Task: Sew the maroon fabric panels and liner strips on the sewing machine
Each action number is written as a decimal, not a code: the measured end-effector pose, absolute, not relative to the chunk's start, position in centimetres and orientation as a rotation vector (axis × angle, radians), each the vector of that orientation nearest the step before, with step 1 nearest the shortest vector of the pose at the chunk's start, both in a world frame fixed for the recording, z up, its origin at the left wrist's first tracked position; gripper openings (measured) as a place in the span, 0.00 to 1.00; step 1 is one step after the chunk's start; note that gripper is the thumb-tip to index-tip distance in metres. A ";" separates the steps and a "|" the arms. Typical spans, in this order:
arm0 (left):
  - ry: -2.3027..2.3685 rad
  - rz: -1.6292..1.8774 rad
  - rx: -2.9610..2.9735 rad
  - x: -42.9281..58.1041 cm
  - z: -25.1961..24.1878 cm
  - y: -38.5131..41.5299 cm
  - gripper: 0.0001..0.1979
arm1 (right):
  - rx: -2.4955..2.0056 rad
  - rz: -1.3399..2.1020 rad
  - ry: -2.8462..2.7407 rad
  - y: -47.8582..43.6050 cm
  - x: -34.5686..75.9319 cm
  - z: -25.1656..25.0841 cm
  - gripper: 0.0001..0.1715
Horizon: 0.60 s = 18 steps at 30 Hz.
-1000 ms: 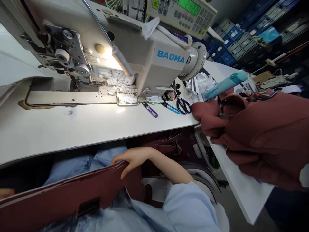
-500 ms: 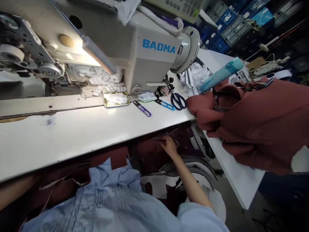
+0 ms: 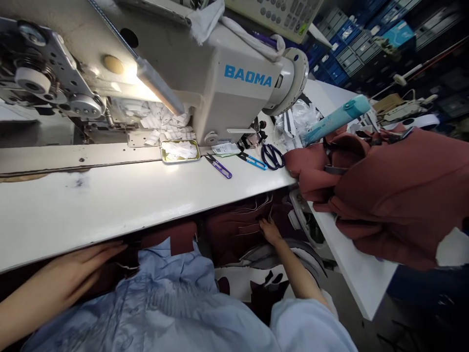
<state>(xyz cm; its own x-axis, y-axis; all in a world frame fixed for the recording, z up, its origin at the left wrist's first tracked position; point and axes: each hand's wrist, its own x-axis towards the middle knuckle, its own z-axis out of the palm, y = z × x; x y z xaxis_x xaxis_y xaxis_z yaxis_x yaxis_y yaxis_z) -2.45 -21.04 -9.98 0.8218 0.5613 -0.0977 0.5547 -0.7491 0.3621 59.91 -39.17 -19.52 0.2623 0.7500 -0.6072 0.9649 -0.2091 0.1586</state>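
Observation:
My right hand (image 3: 271, 232) reaches below the table's front edge. Its fingers are closed at the edge of a maroon fabric piece (image 3: 227, 232) in a layered pile; the fingertips are partly hidden. My left hand (image 3: 82, 269) is low at the left, just under the table edge, with fingers stretched out and nothing seen in them. Dark maroon cloth lies beneath it in shadow. A small maroon piece (image 3: 183, 238) rests against the front of my blue garment (image 3: 176, 293).
A sewing machine (image 3: 242, 98) stands on the white table (image 3: 128, 200). Near its base are a small tray (image 3: 179, 161), purple thread snips (image 3: 220, 167), blue snips (image 3: 254, 162) and dark-handled scissors (image 3: 272, 156). Maroon garments (image 3: 395, 190) heap over a side table (image 3: 361, 286) at right.
My left hand has come out of the shadow and moved right, fingers extended. My right hand has shifted slightly right and down along the maroon pile, where more fabric layers now show.

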 end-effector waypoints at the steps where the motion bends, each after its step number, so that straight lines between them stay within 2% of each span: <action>1: 0.739 0.040 2.643 -2.1 -9.6 -21.1 0.25 | 2.036 -0.550 1.516 -39.4 59.9 -18.5 0.23; 6: 0.435 0.066 2.680 0.6 -4.9 -20.0 0.25 | 2.038 -0.593 1.424 -38.5 59.4 -12.2 0.19; 9: 0.375 0.150 2.629 2.2 -2.9 -19.8 0.26 | 2.024 -0.653 1.482 -36.5 58.1 -7.3 0.12; 12: 0.418 0.244 2.559 3.9 -2.1 -20.7 0.30 | 1.972 -0.768 1.624 -33.9 54.2 -2.0 0.11; 15: 0.422 0.340 2.485 6.7 -1.4 -21.7 0.43 | 1.736 -1.107 1.994 -30.7 46.8 2.6 0.12; 18: 0.307 0.311 2.448 9.1 0.4 -21.7 0.56 | 1.077 -1.609 2.383 -27.1 38.2 5.4 0.13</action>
